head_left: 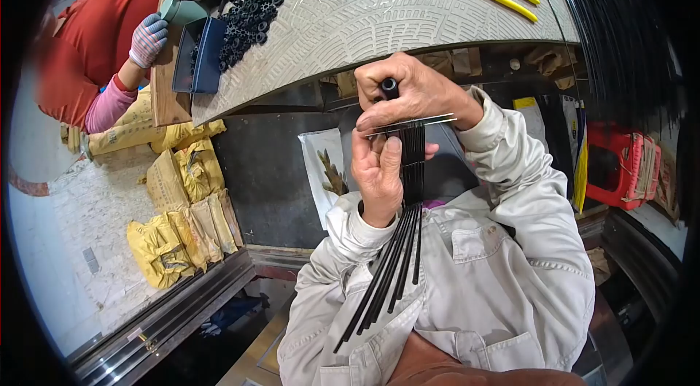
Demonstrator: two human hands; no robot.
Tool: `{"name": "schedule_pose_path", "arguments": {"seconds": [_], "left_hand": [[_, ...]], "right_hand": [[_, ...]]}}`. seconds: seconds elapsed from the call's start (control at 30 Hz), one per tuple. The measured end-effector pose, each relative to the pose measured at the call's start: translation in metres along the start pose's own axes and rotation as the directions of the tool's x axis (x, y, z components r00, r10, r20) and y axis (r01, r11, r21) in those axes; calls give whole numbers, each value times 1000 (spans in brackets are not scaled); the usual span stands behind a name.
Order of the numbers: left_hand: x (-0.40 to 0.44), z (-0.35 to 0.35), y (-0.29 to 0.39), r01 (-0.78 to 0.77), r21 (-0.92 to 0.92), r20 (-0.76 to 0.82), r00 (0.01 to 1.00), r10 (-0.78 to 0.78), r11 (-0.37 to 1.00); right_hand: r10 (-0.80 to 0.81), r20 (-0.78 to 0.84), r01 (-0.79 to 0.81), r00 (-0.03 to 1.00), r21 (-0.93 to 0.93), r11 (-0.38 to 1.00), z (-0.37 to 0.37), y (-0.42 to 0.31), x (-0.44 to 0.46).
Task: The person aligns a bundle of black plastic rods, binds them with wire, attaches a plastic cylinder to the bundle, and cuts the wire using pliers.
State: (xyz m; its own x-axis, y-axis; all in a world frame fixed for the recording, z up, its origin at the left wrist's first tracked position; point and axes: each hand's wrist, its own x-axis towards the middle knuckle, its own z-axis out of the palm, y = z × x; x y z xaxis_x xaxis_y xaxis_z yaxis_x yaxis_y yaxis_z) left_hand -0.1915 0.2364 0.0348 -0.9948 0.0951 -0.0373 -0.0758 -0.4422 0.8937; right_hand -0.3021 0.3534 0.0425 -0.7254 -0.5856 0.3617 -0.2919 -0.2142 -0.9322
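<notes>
"What lay nearest?"
"Black rods (413, 189), slender, fanned before the jacket (488, 284); the left hand (379, 178) grasped their upper part."
"Beyond?"
"Right hand (417, 94), clenched around a black tube (389, 85) (round end showed). Farther, yellow-handled nippers (504, 2) lay on the patterned workbench (379, 21)."

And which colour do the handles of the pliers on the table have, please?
Yellow: the pliers' handles show best in the head view.

Yellow packages (157, 247) lie left, a red box (618, 195) right.
</notes>
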Motion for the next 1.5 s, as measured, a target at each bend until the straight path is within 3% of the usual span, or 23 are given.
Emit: {"name": "schedule_pose_path", "arguments": {"seconds": [0.17, 0.23, 0.27, 0.37, 0.43, 0.47, 0.57, 0.63, 0.67, 0.7, 0.77, 0.83, 0.9, 1.07, 1.17, 1.27, 1.33, 1.4, 1.5], "left_hand": [[-2, -4, -4, 11, 8, -22, 1000, -11, 1000], [-1, -4, -2, -2, -48, 3, 1000, 2, 999], [0, -4, -1, -12, -48, 4, 1000, 12, 999], [1, -8, -1, -37, -67, -88, 996, 31, 997], [2, -11, -2, -63, -63, -107, 993, 57, 996], [1, -12, -4, -72, -61, -113, 991, 65, 996], [0, -7, 0, -102, -90, -161, 983, 87, 991], [-3, -11, -1, -108, 7, -185, 977, 107, 994], [-3, -14, 2, -122, 112, -209, 967, 143, 986], [-6, -13, 6, -97, 85, -202, 973, 112, 992], [-5, -19, -3, -154, 202, -222, 954, 199, 967], [-4, -15, 0, -198, 232, -218, 944, 250, 952], [-4, -14, 1, -202, 114, -208, 953, 222, 973], [-2, -16, -4, -256, 131, -201, 939, 279, 958], [-2, -20, -7, -261, 124, -207, 937, 283, 957], [-3, -22, -4, -263, 50, -169, 948, 268, 963], [-2, -23, -1, -244, 28, -165, 955, 245, 969], [-2, -29, 3, -222, 4, -162, 962, 220, 975], [-1, -41, 17, -58, -90, -56, 997, 53, 994]], "right_hand": [[-42, -86, 53, 995, 125, 991, 8, 13, -10], [12, -184, 36, 983, 259, 965, 11, 12, -11], [188, -259, -95, 947, 333, 938, 11, 4, -16], [184, -562, 161, 807, 508, 846, 14, 32, -42], [172, -595, 154, 785, 457, 876, 31, 27, -59], [246, -596, 102, 764, 489, 867, 41, 20, -64], [288, -592, -105, 752, 324, 940, 61, -8, -59], [103, -574, -52, 812, 104, 993, 61, -3, -56], [317, -572, -147, 756, 324, 935, 65, -11, -56], [254, -601, -96, 758, 282, 955, 67, -9, -53], [165, -646, -6, 745, 241, 970, 71, -1, -49], [160, -681, 9, 714, 237, 971, 75, -2, -47], [136, -714, 38, 687, 222, 974, 78, -6, -44], [117, -745, 113, 657, 251, 961, 84, 4, -45], [112, -738, 35, 665, 181, 983, 88, -13, -36], [140, -600, -121, 787, 72, 990, 83, -4, -47], [159, -594, -111, 789, 116, 987, 84, -1, -47], [269, -539, -62, 798, 371, 927, 85, -3, -46], [271, -510, -57, 816, 395, 917, 84, -2, -47]]}}
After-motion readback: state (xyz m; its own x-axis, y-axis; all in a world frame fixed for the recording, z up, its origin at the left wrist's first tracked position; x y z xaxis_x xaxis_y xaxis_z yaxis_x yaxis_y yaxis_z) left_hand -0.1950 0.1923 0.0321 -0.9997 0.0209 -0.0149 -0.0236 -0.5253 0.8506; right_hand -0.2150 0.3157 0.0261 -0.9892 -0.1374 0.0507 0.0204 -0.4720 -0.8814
